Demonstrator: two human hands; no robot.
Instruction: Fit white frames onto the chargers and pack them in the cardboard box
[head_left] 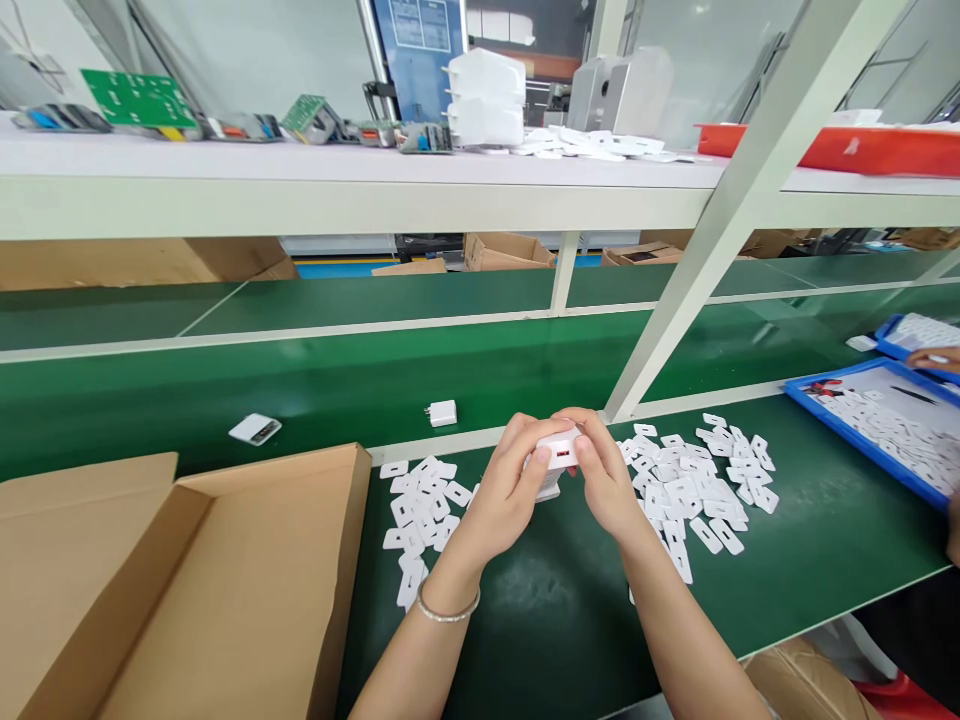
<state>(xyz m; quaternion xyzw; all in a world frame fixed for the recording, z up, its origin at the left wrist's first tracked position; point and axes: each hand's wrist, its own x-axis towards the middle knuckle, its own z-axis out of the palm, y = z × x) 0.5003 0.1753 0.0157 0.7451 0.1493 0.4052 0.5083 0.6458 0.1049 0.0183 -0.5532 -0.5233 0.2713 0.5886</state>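
A white USB charger is held up over the green bench, its face with a small port turned toward me. My left hand grips its left side, and my right hand grips its right side. Fingers of both hands are bent around it and partly cover it. Just below it another white piece shows, mostly hidden. A pile of flat white plates with slots lies left of my hands. To the right is a second pile of similar white plates.
An open cardboard box stands at the left. On the green belt lie a white charger with prongs and another white unit. A slanted post rises near my right hand. A blue-rimmed tray and another person's hand are at right.
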